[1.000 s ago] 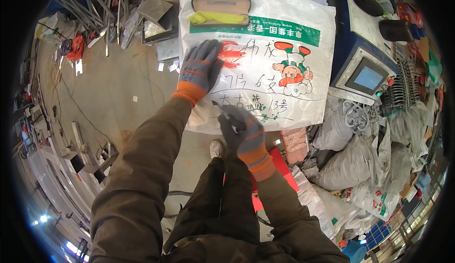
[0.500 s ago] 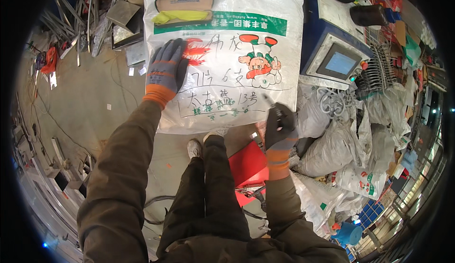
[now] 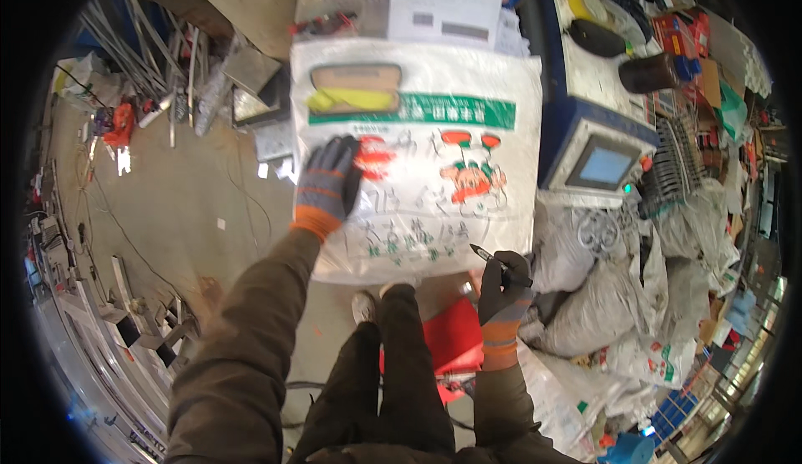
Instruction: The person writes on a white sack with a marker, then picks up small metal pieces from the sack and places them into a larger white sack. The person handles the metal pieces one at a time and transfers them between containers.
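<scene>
A white woven plastic sack [image 3: 401,259] lies flat before me, with a green band, red-and-green cartoon figure and dark handwriting on it. My left hand [image 3: 327,182], in a grey-and-orange work glove, rests on its left part with fingers stretched out flat. My right hand [image 3: 504,297], gloved alike, is closed round a dark marker pen [image 3: 482,253] by the sack's lower right edge. The pen's tip points up and left, toward the writing. At the sack's far left is an open glasses case [image 3: 355,76] with a yellow cloth [image 3: 351,101] in it.
Printed sheets [image 3: 447,5] lie beyond the sack. On the right stand a machine with a small screen [image 3: 606,166] and a heap of filled sacks [image 3: 593,305]. A red object [image 3: 455,336] is on the floor near my legs; metal profiles [image 3: 125,297] lie at left.
The view has tilted, so the sack sits lower and more of the sheets beyond shows. My left hand stays on the sack. The right hand keeps the pen, whose tip now points more leftward.
</scene>
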Demonstrator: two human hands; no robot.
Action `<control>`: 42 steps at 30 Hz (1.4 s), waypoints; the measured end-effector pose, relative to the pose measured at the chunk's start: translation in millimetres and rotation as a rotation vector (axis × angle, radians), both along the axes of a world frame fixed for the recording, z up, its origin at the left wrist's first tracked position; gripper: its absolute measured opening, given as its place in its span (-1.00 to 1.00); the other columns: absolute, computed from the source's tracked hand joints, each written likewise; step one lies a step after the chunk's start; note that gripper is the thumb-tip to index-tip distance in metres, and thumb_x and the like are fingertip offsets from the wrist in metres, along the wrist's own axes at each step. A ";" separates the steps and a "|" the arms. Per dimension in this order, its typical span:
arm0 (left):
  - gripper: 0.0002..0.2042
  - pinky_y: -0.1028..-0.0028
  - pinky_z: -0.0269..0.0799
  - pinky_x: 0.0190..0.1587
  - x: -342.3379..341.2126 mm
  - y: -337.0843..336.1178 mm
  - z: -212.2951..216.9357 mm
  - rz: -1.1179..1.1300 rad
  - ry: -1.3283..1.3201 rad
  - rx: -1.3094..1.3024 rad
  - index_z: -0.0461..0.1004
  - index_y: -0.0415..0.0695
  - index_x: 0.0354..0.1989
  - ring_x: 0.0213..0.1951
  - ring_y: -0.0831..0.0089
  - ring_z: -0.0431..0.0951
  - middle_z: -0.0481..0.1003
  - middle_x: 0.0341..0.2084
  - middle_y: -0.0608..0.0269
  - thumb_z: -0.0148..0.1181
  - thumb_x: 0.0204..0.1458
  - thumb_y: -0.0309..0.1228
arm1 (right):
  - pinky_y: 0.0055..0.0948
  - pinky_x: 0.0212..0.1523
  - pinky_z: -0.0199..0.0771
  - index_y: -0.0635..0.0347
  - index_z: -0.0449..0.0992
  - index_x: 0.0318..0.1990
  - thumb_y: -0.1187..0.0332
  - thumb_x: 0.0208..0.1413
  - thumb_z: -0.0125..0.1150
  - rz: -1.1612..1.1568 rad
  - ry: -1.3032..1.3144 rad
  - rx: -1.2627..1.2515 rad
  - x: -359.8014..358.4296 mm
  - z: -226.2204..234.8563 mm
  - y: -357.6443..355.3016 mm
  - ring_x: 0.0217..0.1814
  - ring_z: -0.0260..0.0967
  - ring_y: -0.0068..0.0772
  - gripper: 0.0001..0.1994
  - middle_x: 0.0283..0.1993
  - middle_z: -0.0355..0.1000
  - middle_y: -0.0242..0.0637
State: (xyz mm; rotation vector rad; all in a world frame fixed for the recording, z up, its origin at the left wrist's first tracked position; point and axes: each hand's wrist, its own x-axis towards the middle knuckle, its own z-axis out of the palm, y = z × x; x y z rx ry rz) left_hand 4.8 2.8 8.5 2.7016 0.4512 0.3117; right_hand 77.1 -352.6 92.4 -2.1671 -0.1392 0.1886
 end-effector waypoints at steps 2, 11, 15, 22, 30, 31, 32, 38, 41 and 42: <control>-0.54 0.00 0.25 0.52 0.6 0.6 1.9 0.013 -0.002 -0.026 0.51 -0.21 0.37 0.42 -0.15 0.42 0.50 0.36 -0.14 0.22 0.35 -0.31 | -0.43 -0.25 0.59 0.27 0.64 -0.05 0.48 0.32 0.36 0.057 0.074 0.113 10.6 2.4 43.2 -0.24 0.60 -0.46 -0.88 -0.17 0.62 -0.28; -0.49 -0.01 0.16 0.58 -3.9 5.0 -3.0 0.045 0.009 -0.093 0.46 -0.15 0.42 0.46 -0.03 0.41 0.48 0.42 -0.02 0.19 0.39 -0.16 | -0.44 -0.06 0.71 0.33 0.55 0.19 0.34 0.51 0.18 -0.040 0.580 0.784 47.0 -9.2 180.0 -0.10 0.64 -0.43 -0.73 -0.05 0.66 -0.15; -0.50 -0.01 0.18 0.57 -4.2 6.4 -1.7 0.054 -0.018 -0.117 0.48 -0.16 0.39 0.44 -0.05 0.43 0.49 0.40 -0.03 0.22 0.37 -0.16 | -0.38 -0.01 0.76 0.27 0.57 0.29 0.31 0.51 0.21 0.083 0.611 0.730 38.9 -20.7 198.7 -0.01 0.67 -0.37 -0.67 0.06 0.68 -0.16; -0.56 -0.01 0.20 0.55 -4.5 7.6 -8.2 0.055 -0.021 -0.108 0.50 -0.22 0.30 0.42 -0.06 0.44 0.50 0.37 -0.07 0.24 0.36 -0.22 | -0.37 0.05 0.77 0.33 0.56 0.32 0.34 0.47 0.27 0.136 0.709 0.786 25.1 -34.5 205.0 0.08 0.68 -0.35 -0.63 0.14 0.67 -0.15; -0.60 -0.02 0.26 0.52 -2.8 6.2 0.9 0.049 -0.084 -0.164 0.54 -0.21 0.25 0.40 -0.10 0.46 0.53 0.34 -0.07 0.24 0.35 -0.24 | -0.40 -0.03 0.71 0.33 0.59 0.13 0.25 0.60 0.05 0.170 0.427 0.470 27.9 -41.8 200.4 -0.13 0.66 -0.38 -0.69 -0.01 0.65 -0.19; -0.60 -0.02 0.26 0.52 -1.9 5.3 3.1 0.060 -0.084 -0.165 0.54 -0.21 0.25 0.39 -0.10 0.46 0.53 0.34 -0.07 0.24 0.35 -0.24 | -0.40 -0.04 0.70 0.32 0.59 0.09 0.23 0.61 0.00 0.149 0.409 0.479 33.7 -39.6 198.8 -0.16 0.65 -0.39 -0.68 -0.05 0.64 -0.19; -0.61 -0.01 0.27 0.51 -2.2 5.8 5.1 0.049 -0.069 -0.144 0.55 -0.21 0.24 0.39 -0.10 0.47 0.53 0.34 -0.07 0.24 0.35 -0.26 | -0.41 -0.06 0.69 0.31 0.59 0.06 0.22 0.63 -0.04 0.112 0.415 0.449 41.1 -37.6 198.5 -0.20 0.63 -0.40 -0.66 -0.09 0.63 -0.19; -0.59 -0.01 0.25 0.53 -4.1 3.7 4.8 0.044 -0.088 -0.162 0.52 -0.23 0.26 0.39 -0.09 0.46 0.52 0.35 -0.06 0.28 0.31 -0.29 | -0.33 -0.03 0.68 0.27 0.57 0.04 0.27 0.53 0.03 0.605 0.340 0.199 80.5 -17.9 189.2 -0.03 0.63 -0.29 -0.73 -0.06 0.61 -0.17; -0.54 -0.01 0.25 0.53 -4.9 2.9 3.3 0.049 -0.103 -0.172 0.50 -0.23 0.30 0.40 -0.10 0.45 0.51 0.35 -0.08 0.31 0.30 -0.29 | -0.08 -0.01 0.68 0.26 0.53 0.03 0.21 0.51 0.03 0.906 -0.282 -0.215 77.8 -12.4 200.6 -0.10 0.69 0.08 -0.72 -0.15 0.68 -0.01; -0.52 -0.01 0.25 0.53 -4.8 2.3 3.2 0.058 -0.120 -0.176 0.49 -0.23 0.32 0.40 -0.10 0.45 0.51 0.35 -0.09 0.31 0.29 -0.28 | -0.04 0.00 0.68 0.25 0.53 0.04 0.21 0.50 0.02 0.924 -0.088 -0.419 72.3 -9.7 202.6 -0.09 0.69 0.14 -0.71 -0.14 0.69 0.02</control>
